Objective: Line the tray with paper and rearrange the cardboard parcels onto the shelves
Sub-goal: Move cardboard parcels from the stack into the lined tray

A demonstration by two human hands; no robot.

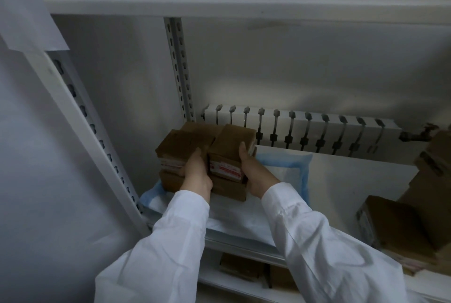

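Observation:
Brown cardboard parcels stand stacked in two columns at the left end of a white shelf (353, 180), on white paper with a blue border (288, 173). The top right parcel (231, 146) carries red-and-white tape on its front. My left hand (196, 171) grips its left side, between the two columns. Against the parcel's right side my right hand (253, 171) holds it, thumb up along the edge. The top left parcel (180, 146) sits close beside it. Both arms wear white sleeves.
More cardboard parcels (395, 224) are piled at the shelf's right end. A lower shelf holds further parcels (239, 266). Slotted metal uprights (180, 68) stand behind and at the left. A white ribbed radiator (305, 132) runs along the wall behind.

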